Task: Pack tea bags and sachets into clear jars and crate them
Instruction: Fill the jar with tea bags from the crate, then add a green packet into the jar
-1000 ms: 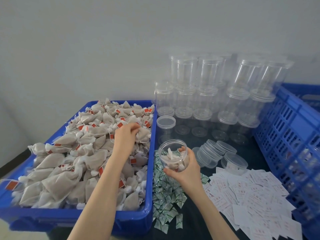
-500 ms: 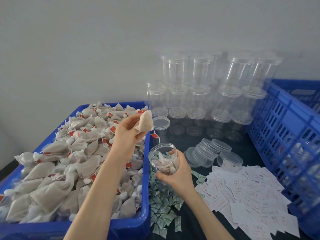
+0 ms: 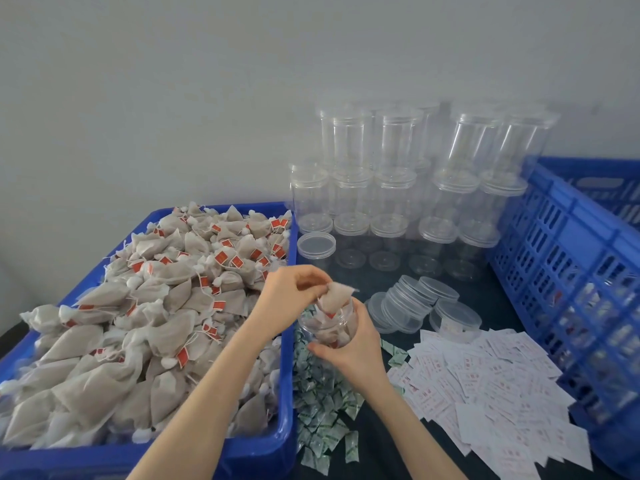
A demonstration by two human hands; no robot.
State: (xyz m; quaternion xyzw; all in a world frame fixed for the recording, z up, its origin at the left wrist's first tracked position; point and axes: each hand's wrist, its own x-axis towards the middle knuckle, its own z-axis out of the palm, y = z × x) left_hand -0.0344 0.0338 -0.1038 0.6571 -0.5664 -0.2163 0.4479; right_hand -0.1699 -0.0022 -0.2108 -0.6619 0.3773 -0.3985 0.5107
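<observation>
Your left hand [image 3: 289,296] pinches soft mesh tea bag [image 3: 337,297] at mouth of clear round jar [image 3: 329,325]. Your right hand [image 3: 353,344] grips jar from right, centre of scene, above green sachets [image 3: 322,403]. Blue plastic bin [image 3: 287,434] left, heaped with pyramid bags. Slatted blue crate [image 3: 568,271] right.

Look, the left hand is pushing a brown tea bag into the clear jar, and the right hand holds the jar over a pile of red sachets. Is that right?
Not quite: the small sachets under the clear plastic jar are green and white, not red. The head view shows it. The rest holds: the left hand pinches the brown mesh tea bag at the jar's mouth, and the right hand holds the jar.
</observation>
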